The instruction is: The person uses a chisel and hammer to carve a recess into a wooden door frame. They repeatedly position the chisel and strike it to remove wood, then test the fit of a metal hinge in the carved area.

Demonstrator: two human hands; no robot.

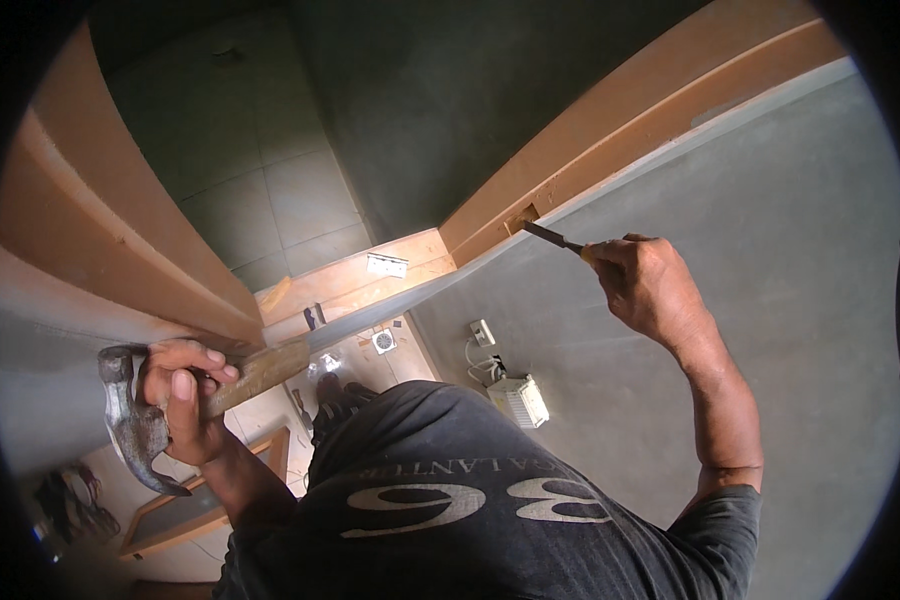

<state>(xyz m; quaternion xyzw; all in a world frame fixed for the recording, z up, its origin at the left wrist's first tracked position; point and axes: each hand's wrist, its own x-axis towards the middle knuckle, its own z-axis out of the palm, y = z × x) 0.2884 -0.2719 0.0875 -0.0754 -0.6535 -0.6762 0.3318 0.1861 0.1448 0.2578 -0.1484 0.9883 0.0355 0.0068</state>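
My left hand (185, 400) is closed around a claw hammer (133, 420), gripping it close to the metal head. The worn wooden handle points toward the middle of the view. On the right, my right hand (652, 290) grips a chisel (550, 236) by its handle, which is mostly covered by my fingers. The flat blade reaches to a small notch (522, 217) cut in the edge of the wooden door frame (620, 130). Whether the tip touches the wood, I cannot tell. Hammer and chisel are well apart.
Another wooden jamb (170, 265) stands at left. A pale metal plate with holes (387, 265) lies on the wooden sill (420, 255). A round floor drain (383, 341), a white ribbed box with a cable (520, 400) by the grey wall (750, 250), and a wood-framed panel (135, 548) are lower down.
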